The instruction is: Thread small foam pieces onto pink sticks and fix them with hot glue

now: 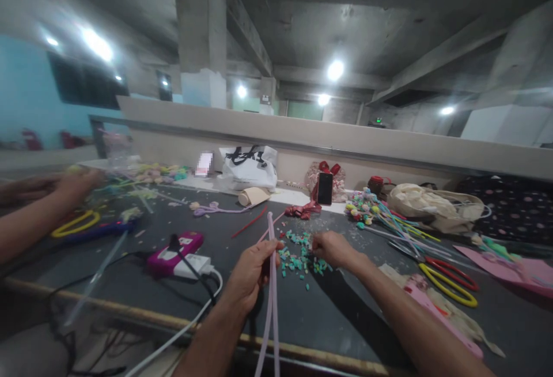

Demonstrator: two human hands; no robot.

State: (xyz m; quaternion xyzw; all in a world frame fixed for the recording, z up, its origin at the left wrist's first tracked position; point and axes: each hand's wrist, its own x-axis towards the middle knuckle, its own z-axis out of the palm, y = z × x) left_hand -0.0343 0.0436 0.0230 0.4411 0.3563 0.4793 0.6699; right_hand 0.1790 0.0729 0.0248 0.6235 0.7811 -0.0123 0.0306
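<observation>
Pale pink strips [271, 302], long and thin, stand nearly upright in my left hand [254, 267], whose thumb and fingers pinch them near their upper part. Their lower ends hang past the table's front edge. Small green pieces [296, 263], with some pink ones among them, lie scattered on the dark tabletop just right of that hand. My right hand [332, 249] is at the right side of this pile with its fingers bent down and together; what its fingertips hold, if anything, is too small to make out.
Another person's hands [78, 184] work at the far left. A purple power strip [175, 253] with cables lies left. Yellow-handled scissors [449, 285], a pink glue gun [444, 322] and colourful stems [401, 224] lie right. Behind stand a phone [325, 188] and white bag [249, 168].
</observation>
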